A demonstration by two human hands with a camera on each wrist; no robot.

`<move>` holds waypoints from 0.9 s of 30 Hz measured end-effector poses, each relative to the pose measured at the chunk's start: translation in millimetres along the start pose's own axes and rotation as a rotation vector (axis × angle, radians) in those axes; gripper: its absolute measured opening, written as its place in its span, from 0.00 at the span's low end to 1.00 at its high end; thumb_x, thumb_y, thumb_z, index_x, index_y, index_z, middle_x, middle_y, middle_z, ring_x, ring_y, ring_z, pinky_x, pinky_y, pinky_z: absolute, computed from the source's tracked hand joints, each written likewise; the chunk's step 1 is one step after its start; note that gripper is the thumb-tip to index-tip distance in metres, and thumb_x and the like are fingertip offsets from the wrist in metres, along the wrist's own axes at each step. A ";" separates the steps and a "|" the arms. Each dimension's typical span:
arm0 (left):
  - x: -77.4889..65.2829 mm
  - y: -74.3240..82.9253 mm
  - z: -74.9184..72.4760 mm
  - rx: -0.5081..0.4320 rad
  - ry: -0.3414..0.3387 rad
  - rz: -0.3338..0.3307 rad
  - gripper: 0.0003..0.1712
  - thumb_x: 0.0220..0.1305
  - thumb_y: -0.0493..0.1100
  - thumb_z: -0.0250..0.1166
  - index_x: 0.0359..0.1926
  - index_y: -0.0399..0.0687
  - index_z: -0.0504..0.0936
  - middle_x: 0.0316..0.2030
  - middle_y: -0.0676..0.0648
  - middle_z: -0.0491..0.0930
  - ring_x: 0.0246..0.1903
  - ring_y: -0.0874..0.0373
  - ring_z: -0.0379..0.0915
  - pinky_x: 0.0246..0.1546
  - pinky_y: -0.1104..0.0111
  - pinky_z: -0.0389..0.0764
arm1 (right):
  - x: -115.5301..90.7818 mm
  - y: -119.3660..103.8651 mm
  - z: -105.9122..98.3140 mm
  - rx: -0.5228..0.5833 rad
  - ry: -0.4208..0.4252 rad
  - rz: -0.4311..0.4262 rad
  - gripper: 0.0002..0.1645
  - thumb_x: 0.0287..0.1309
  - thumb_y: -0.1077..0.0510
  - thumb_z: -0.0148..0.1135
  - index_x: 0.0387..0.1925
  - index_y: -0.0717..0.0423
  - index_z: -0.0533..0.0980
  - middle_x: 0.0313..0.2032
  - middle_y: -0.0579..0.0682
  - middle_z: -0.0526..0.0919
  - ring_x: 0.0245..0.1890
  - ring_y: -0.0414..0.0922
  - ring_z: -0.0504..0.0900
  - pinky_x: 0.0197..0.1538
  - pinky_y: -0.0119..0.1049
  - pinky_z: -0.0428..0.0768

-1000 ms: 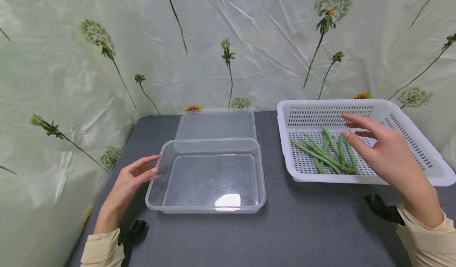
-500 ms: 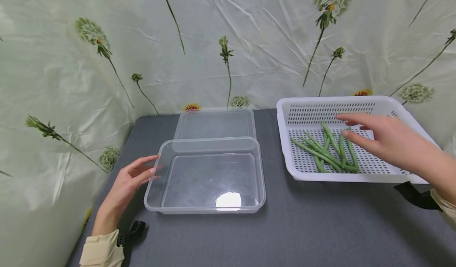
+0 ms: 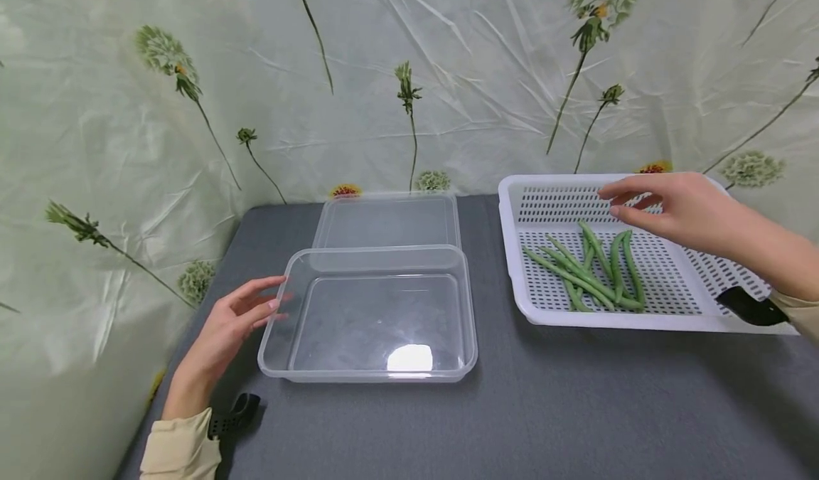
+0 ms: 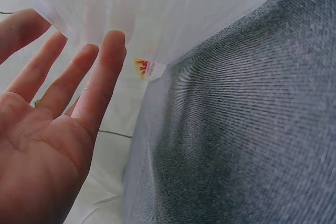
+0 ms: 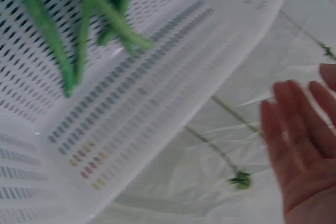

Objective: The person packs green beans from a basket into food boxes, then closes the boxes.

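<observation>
My left hand (image 3: 220, 334) is beside the clear plastic container (image 3: 345, 377), its relaxed fingers touching the left wall. The left wrist view shows the fingertips (image 4: 113, 38) against the see-through side, with an open palm. On the right, my right hand (image 3: 687, 213) hovers over the white perforated basket (image 3: 640, 321), fingers loosely bent with nothing between them. Several green beans (image 3: 579, 274) lie in a loose pile on the basket's floor, to the left of and below that hand. In the right wrist view, the beans (image 5: 44, 30) are apart from the fingers.
A clear flat lid (image 3: 387, 220) lies behind the container, partly overlapped by it. Both stand on a dark grey cloth-covered table (image 3: 512, 402). A pale flower-printed sheet (image 3: 352, 124) hangs behind and at the left. Each wrist wears a black strap.
My right hand first swung lower over the basket, its forearm moving right, then rose away from the beans, still holding nothing. My left hand has kept its place at the container.
</observation>
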State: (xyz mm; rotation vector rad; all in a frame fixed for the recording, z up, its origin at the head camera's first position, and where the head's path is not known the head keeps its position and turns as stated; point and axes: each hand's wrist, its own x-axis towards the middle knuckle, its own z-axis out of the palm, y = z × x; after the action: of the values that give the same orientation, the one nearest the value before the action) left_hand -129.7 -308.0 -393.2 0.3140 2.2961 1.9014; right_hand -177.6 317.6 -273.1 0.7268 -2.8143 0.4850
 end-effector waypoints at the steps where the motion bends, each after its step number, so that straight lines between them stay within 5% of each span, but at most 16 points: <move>1: 0.4 0.8 -0.8 0.004 0.000 -0.002 0.24 0.73 0.36 0.57 0.67 0.36 0.69 0.64 0.43 0.71 0.56 0.57 0.76 0.51 0.66 0.80 | 1.3 3.9 1.8 0.022 0.008 0.009 0.20 0.56 0.62 0.72 0.52 0.49 0.83 0.43 0.46 0.86 0.39 0.35 0.81 0.38 0.19 0.73; 6: 1.0 2.7 -2.5 0.013 -0.007 -0.006 0.24 0.73 0.37 0.57 0.68 0.37 0.68 0.64 0.42 0.70 0.56 0.58 0.76 0.51 0.67 0.80 | 7.8 24.6 10.7 0.164 -0.037 0.089 0.18 0.59 0.58 0.71 0.52 0.47 0.82 0.44 0.46 0.85 0.39 0.27 0.77 0.37 0.18 0.73; 10: 0.4 1.6 -1.0 0.011 -0.009 -0.010 0.24 0.73 0.37 0.57 0.68 0.37 0.68 0.65 0.43 0.69 0.57 0.59 0.76 0.51 0.67 0.80 | 10.6 42.3 20.3 0.272 -0.108 0.161 0.18 0.60 0.59 0.69 0.52 0.53 0.80 0.45 0.49 0.84 0.40 0.30 0.79 0.36 0.21 0.75; 17: 0.0 0.4 -1.5 -0.009 -0.020 -0.018 0.25 0.74 0.37 0.56 0.68 0.37 0.68 0.65 0.45 0.68 0.57 0.59 0.75 0.52 0.65 0.80 | 12.4 63.8 36.6 0.280 -0.170 0.182 0.12 0.63 0.60 0.66 0.48 0.57 0.81 0.42 0.51 0.84 0.36 0.37 0.82 0.37 0.26 0.78; 27: -1.1 -2.6 -1.9 -0.009 -0.023 -0.028 0.25 0.73 0.37 0.57 0.68 0.38 0.68 0.65 0.47 0.70 0.57 0.59 0.75 0.51 0.65 0.80 | 13.5 87.2 58.8 0.439 -0.325 0.250 0.20 0.64 0.62 0.64 0.54 0.69 0.74 0.47 0.63 0.81 0.38 0.45 0.84 0.36 0.40 0.85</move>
State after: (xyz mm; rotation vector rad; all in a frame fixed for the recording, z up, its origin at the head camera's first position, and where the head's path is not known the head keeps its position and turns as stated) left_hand -129.2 -310.6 -395.3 0.2995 2.2645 1.8852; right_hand -238.8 362.6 -347.0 0.5656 -3.1565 1.1509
